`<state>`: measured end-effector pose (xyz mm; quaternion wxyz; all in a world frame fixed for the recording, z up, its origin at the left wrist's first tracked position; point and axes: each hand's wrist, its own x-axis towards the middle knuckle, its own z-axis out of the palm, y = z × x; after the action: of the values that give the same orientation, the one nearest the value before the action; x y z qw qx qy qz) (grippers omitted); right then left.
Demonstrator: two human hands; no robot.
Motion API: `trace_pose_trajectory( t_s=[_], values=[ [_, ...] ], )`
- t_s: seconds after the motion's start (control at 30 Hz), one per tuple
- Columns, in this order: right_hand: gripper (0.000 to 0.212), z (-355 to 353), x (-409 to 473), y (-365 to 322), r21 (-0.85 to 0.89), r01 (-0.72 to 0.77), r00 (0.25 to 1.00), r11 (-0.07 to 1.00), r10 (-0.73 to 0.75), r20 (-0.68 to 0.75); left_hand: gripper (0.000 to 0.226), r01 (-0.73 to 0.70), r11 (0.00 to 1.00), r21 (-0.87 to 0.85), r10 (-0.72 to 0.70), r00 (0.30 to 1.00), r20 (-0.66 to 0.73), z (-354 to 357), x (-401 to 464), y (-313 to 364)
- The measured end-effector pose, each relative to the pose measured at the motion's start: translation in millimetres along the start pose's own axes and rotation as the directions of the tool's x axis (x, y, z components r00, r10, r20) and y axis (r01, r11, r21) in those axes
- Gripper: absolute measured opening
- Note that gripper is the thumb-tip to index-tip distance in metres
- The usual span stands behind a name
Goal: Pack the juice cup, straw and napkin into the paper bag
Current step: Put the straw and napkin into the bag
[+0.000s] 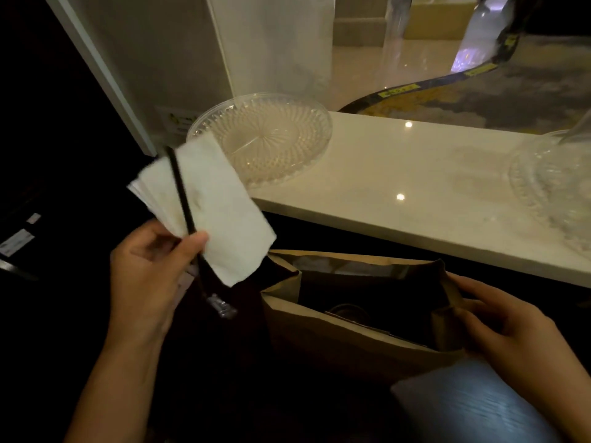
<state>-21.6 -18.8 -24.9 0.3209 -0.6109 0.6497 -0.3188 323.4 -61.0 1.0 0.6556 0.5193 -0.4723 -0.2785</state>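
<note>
My left hand [153, 266] pinches a white napkin [217, 212] and a thin black straw [180, 190] together, up and to the left of the bag's mouth. The straw lies across the napkin, its wrapped lower end hanging below my fingers. The brown paper bag [335, 334] stands open below the counter. Deep inside it a dark round shape [347, 311] shows, probably the juice cup's lid. My right hand [508, 330] grips the bag's right edge and holds it open.
A white stone counter [415, 187] runs behind the bag. A clear ribbed plastic plate [265, 139] lies at its left end, more clear plasticware [556, 183] at its right end. A white wall panel [153, 59] rises at back left. Dark space lies to the left.
</note>
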Motion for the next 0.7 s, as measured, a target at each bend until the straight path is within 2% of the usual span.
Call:
trace_pose_trajectory(
  t_s=[0.07, 0.1, 0.17, 0.2, 0.27, 0.33, 0.4, 0.5, 0.57, 0.7],
  values=[
    [0.048, -0.2, -0.1, -2.4, 0.027, 0.008, 1.0, 1.0, -0.008, 0.003, 0.024, 0.017, 0.93, -0.366, 0.043, 0.987, 0.155, 24.0, 0.3, 32.1],
    [0.048, -0.1, -0.6, -3.6, 0.042, 0.017, 1.0, 0.999, -0.017, 0.002, 0.021, 0.032, 0.887, -0.46, 0.085, 0.969, 0.231, 37.8, 0.0, 43.5],
    [0.049, 0.9, -2.1, -4.0, 0.065, 0.033, 0.999, 0.997, -0.032, -0.016, 0.024, 0.059, 0.859, -0.509, 0.142, 0.927, 0.347, 67.4, -5.1, 56.9],
    [0.047, 1.2, -2.8, -3.6, 0.079, 0.034, 0.999, 0.996, -0.032, -0.023, 0.023, 0.054, 0.878, -0.475, 0.152, 0.91, 0.384, 82.5, -9.6, 58.0],
    [0.044, 0.3, -4.4, -2.3, 0.113, 0.026, 1.0, 0.993, -0.025, -0.018, 0.019, -0.042, 0.955, -0.293, 0.189, 0.848, 0.494, 110.4, -19.3, 52.3],
    [0.045, -1.6, -6.6, -1.0, 0.131, 0.013, 1.0, 0.991, -0.014, 0.014, 0.021, -0.188, 0.979, -0.075, 0.188, 0.707, 0.681, 130.5, -25.8, 40.1],
    [0.042, -4.4, -9.0, 0.2, 0.148, 0.012, 1.0, 0.989, -0.016, 0.025, 0.025, -0.334, 0.939, 0.078, 0.117, 0.527, 0.842, 137.1, -23.9, 25.4],
    [0.041, -9.0, -12.8, -2.0, 0.197, 0.032, 0.999, 0.98, -0.039, 0.032, 0.011, -0.517, 0.835, 0.187, -0.037, 0.286, 0.957, 136.4, -17.2, 7.6],
    [0.047, -11.7, -14.4, -2.7, 0.227, 0.03, 0.998, 0.974, -0.042, 0.048, 0.008, -0.628, 0.747, 0.218, -0.118, 0.197, 0.973, 136.3, -15.5, -2.1],
    [0.055, -12.6, -15.7, -0.8, 0.196, 0.033, 0.998, 0.98, -0.042, 0.043, 0.012, -0.713, 0.638, 0.293, -0.316, 0.104, 0.943, 143.6, -15.8, -21.3]
  ],
)
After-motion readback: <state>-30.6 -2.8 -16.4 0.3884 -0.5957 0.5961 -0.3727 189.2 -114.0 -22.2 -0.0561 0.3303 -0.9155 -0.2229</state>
